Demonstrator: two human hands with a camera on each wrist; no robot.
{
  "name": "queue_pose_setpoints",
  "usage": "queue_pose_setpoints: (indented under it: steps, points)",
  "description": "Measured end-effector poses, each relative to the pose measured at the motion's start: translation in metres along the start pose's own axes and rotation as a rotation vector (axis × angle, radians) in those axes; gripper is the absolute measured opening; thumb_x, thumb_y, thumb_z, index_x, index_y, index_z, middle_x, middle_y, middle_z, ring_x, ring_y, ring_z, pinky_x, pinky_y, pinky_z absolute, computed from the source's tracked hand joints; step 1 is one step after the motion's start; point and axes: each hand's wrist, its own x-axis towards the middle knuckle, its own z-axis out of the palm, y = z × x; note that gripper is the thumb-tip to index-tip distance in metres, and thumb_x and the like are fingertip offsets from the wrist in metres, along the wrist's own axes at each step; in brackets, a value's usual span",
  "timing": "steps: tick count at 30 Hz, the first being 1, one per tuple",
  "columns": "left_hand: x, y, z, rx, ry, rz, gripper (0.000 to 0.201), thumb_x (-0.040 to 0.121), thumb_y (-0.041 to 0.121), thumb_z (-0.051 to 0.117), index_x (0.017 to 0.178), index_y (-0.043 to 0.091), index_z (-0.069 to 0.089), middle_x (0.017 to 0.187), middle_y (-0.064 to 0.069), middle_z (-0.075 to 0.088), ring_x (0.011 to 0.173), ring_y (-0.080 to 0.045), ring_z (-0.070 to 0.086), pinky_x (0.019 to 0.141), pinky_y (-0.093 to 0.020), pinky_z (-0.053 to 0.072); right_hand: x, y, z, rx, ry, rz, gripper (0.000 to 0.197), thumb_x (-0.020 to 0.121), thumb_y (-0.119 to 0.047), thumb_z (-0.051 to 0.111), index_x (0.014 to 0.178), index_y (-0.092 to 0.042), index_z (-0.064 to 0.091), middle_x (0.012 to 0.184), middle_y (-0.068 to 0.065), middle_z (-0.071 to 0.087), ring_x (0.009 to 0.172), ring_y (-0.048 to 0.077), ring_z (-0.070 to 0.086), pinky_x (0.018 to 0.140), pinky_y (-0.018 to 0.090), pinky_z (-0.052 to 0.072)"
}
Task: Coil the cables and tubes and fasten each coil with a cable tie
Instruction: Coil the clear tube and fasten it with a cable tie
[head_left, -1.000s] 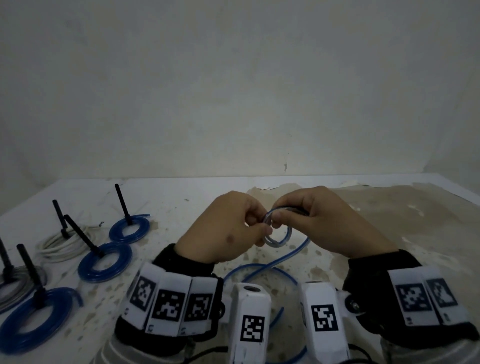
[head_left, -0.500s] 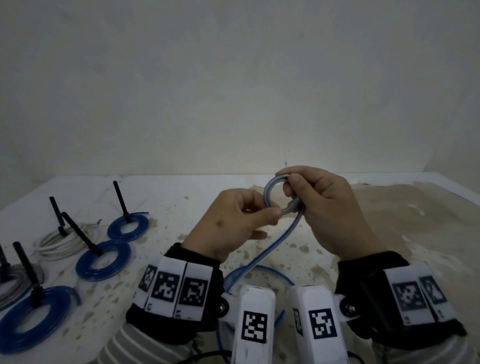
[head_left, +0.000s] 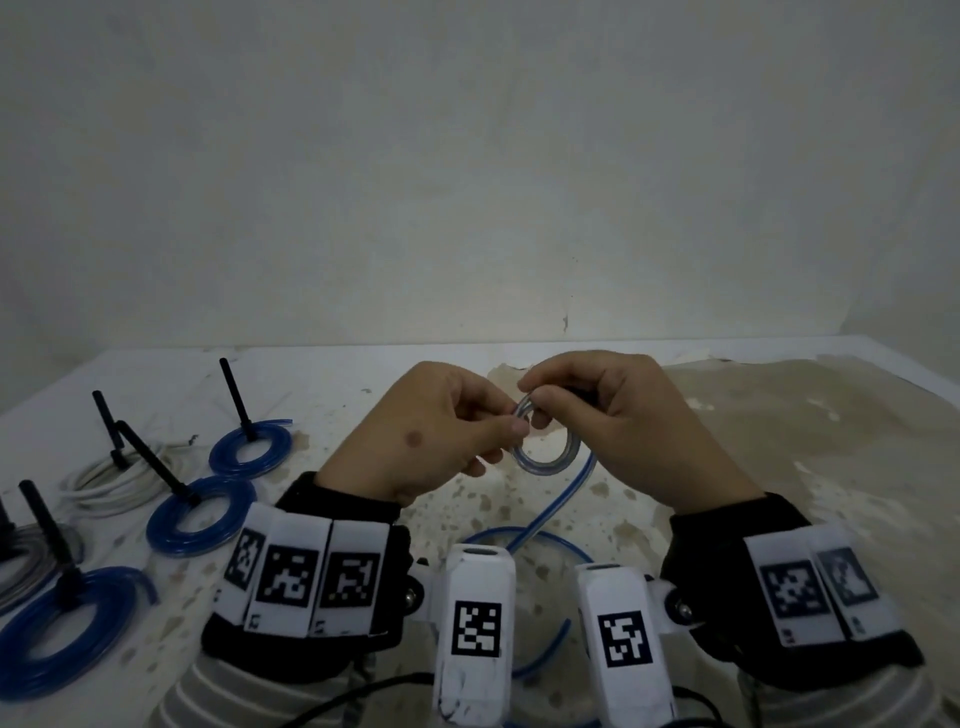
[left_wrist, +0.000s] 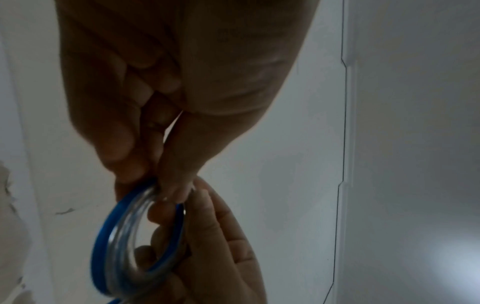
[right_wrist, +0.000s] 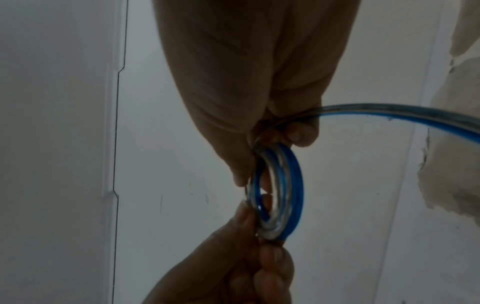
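A small coil of translucent blue tube (head_left: 545, 457) hangs in the air between my hands above the table. My left hand (head_left: 441, 431) pinches its left side between thumb and fingers; the coil (left_wrist: 137, 236) shows two or three turns there. My right hand (head_left: 613, 421) grips the coil's top, fingers curled round it. In the right wrist view the coil (right_wrist: 280, 193) stands edge-on, and the loose tube (right_wrist: 389, 113) runs off to the right. The loose tube's tail (head_left: 550, 512) drops to a wide loop on the table between my wrists.
At the left of the white table (head_left: 363, 374) lie several tied coils: blue ones (head_left: 249, 454) (head_left: 200, 517) (head_left: 62, 634), a white one (head_left: 117, 478) and a grey one (head_left: 23, 561), each with a black tie tail sticking up. A worn brown patch (head_left: 779, 441) covers the right side.
Both hands dropped from the raised position of half a second ago. The right hand has brought another turn of tube round, and the coil now hangs lower between the hands.
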Motion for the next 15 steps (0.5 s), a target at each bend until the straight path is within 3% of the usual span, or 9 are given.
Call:
queue_pose_setpoints:
  steps: [3,6,11,15]
  points:
    - [0.000,0.000,0.001,-0.128,0.056,-0.009,0.008,0.081,0.005,0.066,0.076,0.009,0.068,0.059,-0.003,0.066,0.051,-0.009,0.061,0.053,-0.019,0.053,0.001,0.002,-0.001,0.082,0.071,0.022,0.006,0.085,-0.010,0.063,0.090,-0.013,0.065,0.075,0.001,0.072,0.070,0.008,0.066,0.066,0.022,0.052]
    - [0.003,-0.001,0.003,-0.232,0.154,-0.002,0.013,0.083,0.002,0.063,0.073,0.010,0.066,0.054,-0.001,0.065,0.048,-0.010,0.062,0.050,-0.019,0.053,0.002,0.002,-0.002,0.133,0.077,0.074,0.011,0.089,-0.009,0.057,0.094,-0.011,0.067,0.081,0.002,0.072,0.064,0.000,0.061,0.058,0.019,0.048]
    - [0.005,0.002,0.005,-0.395,0.266,0.051,0.011,0.085,0.000,0.059,0.077,0.006,0.064,0.062,-0.006,0.064,0.051,-0.013,0.063,0.051,-0.020,0.053,0.003,0.004,-0.002,0.326,0.052,0.169,0.018,0.091,-0.007,0.053,0.098,-0.015,0.068,0.084,0.001,0.074,0.076,0.013,0.064,0.061,0.023,0.052]
    - [0.005,0.002,0.011,-0.511,0.226,0.023,0.007,0.085,0.000,0.058,0.081,0.004,0.060,0.063,-0.006,0.066,0.054,-0.013,0.065,0.054,-0.021,0.055,0.002,0.001,-0.001,0.449,0.090,0.130,0.021,0.089,-0.001,0.053,0.095,-0.014,0.068,0.081,0.003,0.074,0.076,0.016,0.068,0.065,0.023,0.054]
